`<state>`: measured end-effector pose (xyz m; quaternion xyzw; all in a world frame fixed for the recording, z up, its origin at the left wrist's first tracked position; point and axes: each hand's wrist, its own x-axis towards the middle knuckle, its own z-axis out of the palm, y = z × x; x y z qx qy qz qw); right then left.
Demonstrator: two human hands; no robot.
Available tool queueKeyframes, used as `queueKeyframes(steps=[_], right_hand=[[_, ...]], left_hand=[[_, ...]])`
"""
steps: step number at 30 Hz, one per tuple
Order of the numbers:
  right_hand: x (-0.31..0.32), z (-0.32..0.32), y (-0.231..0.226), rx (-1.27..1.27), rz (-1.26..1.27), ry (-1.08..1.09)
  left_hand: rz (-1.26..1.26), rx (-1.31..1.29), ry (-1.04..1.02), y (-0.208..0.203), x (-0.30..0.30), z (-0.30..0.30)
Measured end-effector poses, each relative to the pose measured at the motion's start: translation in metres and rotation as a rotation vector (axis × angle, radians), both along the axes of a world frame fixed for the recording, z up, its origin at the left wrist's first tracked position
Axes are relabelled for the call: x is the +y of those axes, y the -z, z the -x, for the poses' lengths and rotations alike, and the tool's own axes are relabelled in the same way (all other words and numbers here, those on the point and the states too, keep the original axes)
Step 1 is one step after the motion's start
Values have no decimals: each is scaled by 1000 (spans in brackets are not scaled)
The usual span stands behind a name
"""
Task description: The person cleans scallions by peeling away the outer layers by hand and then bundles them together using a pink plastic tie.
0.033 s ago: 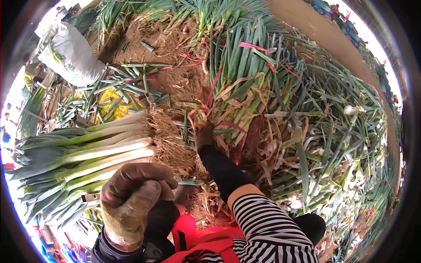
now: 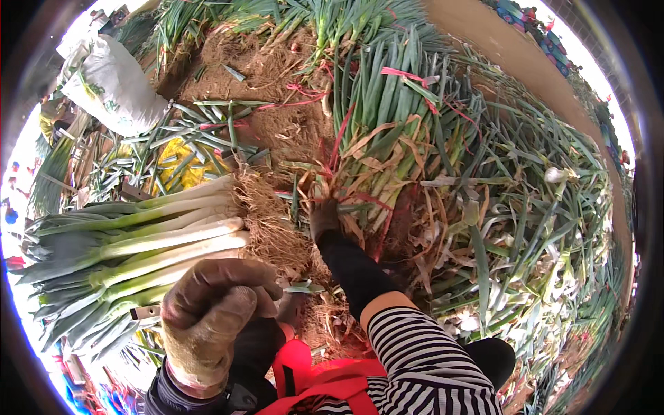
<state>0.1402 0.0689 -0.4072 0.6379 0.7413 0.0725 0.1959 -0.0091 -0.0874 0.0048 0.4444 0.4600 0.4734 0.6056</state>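
Between both hands [image 2: 323, 216], cleaned leeks [image 2: 138, 238].

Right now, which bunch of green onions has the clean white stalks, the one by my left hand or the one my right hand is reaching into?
The bunch lying by the gloved left hand: its trimmed white stalks show bare, while the bundle at the right hand is wrapped in dry yellowed leaves.

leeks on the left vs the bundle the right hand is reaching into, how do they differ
The leeks on the left lie flat, stripped to clean white stalks, roots toward the middle. The bundle on the right is untrimmed, with dry yellow-brown outer leaves, and is bound by red ties. The right hand touches that bundle; the left hand is at the clean leeks. Both have green tops.
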Motion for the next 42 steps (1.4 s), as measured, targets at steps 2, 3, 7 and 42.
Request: queueKeyframes(steps=[2, 3, 7, 42], right_hand=[[14, 4, 3, 112, 170, -15], [17, 1, 0, 208, 340, -15], [-4, 11, -34, 387, 319, -93], [-28, -371, -243, 144, -349, 622]], left_hand=[[11, 11, -13, 3, 3, 7], [10, 12, -8, 3, 3, 8], [41, 3, -11, -3, 2, 11], [-102, -22, 9, -22, -31, -8]])
